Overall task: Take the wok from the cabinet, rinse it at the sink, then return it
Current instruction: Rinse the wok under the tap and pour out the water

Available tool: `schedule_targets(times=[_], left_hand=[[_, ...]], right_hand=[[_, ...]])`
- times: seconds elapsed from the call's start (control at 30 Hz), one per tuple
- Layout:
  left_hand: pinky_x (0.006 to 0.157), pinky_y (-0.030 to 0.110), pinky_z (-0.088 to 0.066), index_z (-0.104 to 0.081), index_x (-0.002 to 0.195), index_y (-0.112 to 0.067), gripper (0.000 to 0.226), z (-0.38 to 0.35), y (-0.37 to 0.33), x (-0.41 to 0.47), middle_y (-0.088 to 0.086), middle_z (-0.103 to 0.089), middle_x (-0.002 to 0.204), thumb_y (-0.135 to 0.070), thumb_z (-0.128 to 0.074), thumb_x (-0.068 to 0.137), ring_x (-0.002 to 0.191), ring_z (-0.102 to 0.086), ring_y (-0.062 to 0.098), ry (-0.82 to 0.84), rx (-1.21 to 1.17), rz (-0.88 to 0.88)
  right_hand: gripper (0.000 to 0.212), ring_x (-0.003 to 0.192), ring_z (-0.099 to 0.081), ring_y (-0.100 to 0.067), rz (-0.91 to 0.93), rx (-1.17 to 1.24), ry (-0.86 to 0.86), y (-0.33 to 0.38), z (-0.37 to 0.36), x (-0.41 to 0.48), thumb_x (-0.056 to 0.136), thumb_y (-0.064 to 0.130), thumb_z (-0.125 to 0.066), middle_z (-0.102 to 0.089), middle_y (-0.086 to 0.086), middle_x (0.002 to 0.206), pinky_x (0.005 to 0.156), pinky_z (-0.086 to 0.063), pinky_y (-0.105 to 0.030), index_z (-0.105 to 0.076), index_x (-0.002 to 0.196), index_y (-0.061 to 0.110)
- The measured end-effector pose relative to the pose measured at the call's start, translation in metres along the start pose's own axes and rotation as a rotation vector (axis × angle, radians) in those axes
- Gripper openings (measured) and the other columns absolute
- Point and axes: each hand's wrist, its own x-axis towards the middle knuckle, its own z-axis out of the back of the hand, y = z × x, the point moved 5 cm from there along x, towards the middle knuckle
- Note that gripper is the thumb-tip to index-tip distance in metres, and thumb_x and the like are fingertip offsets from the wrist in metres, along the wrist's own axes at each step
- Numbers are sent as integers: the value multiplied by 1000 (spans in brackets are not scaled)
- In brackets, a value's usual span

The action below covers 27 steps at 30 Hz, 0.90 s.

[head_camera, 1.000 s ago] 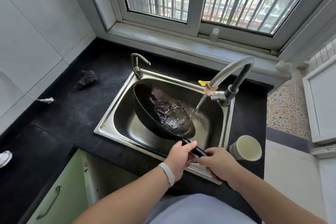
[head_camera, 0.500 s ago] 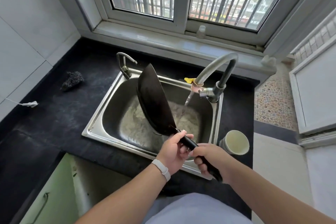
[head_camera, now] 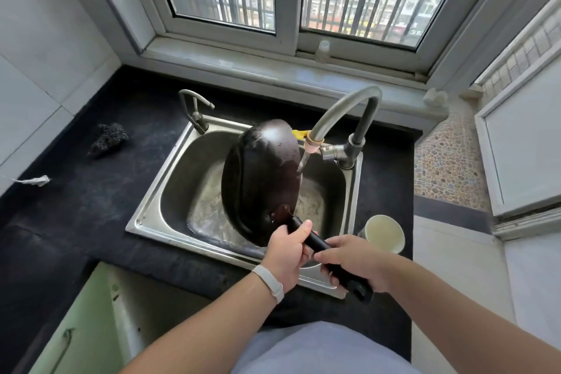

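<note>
Along the left edge of the black countertop (head_camera: 76, 200) I see a scrap of white paper (head_camera: 33, 181) by the wall tiles, and farther in, toward the back, a dark scouring lump (head_camera: 107, 139) lying on its own, well apart from the sink. Below the counter's front edge a pale green cabinet door (head_camera: 76, 328) shows. The steel sink (head_camera: 158, 191) is set into the counter's middle, with a small curved tap (head_camera: 195, 106) at its back left corner. I am holding the wok (head_camera: 264, 179) over the basin, tipped up nearly on edge so its dark rounded underside faces me, wet and shiny. My left hand (head_camera: 287, 252), with a white band (head_camera: 270, 282) on the wrist, is wrapped tight around the black handle (head_camera: 321, 249) just below where it joins the pan. My right hand (head_camera: 352, 258) is closed around the same handle lower down, near its end, which sticks out past my fingers over the sink's front rim. The tall gooseneck faucet (head_camera: 343, 112) stands at the sink's back right corner, and a stream of water (head_camera: 303, 159) runs from its spout onto the wok's right side. A yellow bit (head_camera: 299, 133) peeks out behind the pan. On the counter just right of the sink a cream paper cup (head_camera: 384, 232) lies tilted, mouth toward me. A small white bottle (head_camera: 322, 50) stands on the window ledge behind.
</note>
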Motion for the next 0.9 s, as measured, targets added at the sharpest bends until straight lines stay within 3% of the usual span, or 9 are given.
schedule_targets(times=[0.17,0.33,0.5,0.63,0.77,0.9], left_hand=[[46,19,-45,-59,98,-6,19,0,-2,-4,8,-57,79,-24,-64,94,46,-46,6,-64,49,13],[46,21,-41,-59,91,-10,18,9,-3,-11,9,-57,81,-27,-65,93,48,-45,8,-68,139,-30],[47,24,-42,-60,81,-11,22,14,-19,-22,2,-55,63,-29,-68,91,47,-50,10,-64,213,-158],[45,24,-43,-57,72,-12,26,16,-29,-25,-2,-56,55,-26,-68,91,46,-54,9,-45,201,-201],[46,26,-39,-52,64,-14,35,20,-34,-18,-2,-47,47,-32,-70,88,40,-45,12,-51,301,-179],[52,30,-41,-51,62,-15,37,17,-33,-9,-2,-46,48,-35,-72,84,45,-45,14,-57,336,-141]], right_hand=[[11,50,-57,-16,24,-324,-154,10,-5,-2,92,12,-53,-62,-9,77,52,-54,-31,-57,102,9],[10,47,-59,-15,29,-334,-149,10,-19,-6,90,7,-52,-61,-11,75,49,-54,-28,-53,99,11],[15,48,-59,-15,37,-172,-90,20,-30,-18,89,5,-57,-61,-10,71,49,-53,-27,-55,103,2],[8,46,-55,-16,8,88,-15,28,-41,-29,92,3,-58,-56,-11,68,38,-43,-20,-55,99,1],[7,47,-53,-13,-75,331,24,27,-48,-22,92,3,-58,-57,-7,63,49,-46,-23,-62,96,-1],[11,44,-52,-11,-134,464,13,27,-48,-20,94,3,-55,-55,-6,64,42,-49,-19,-64,88,-1]])
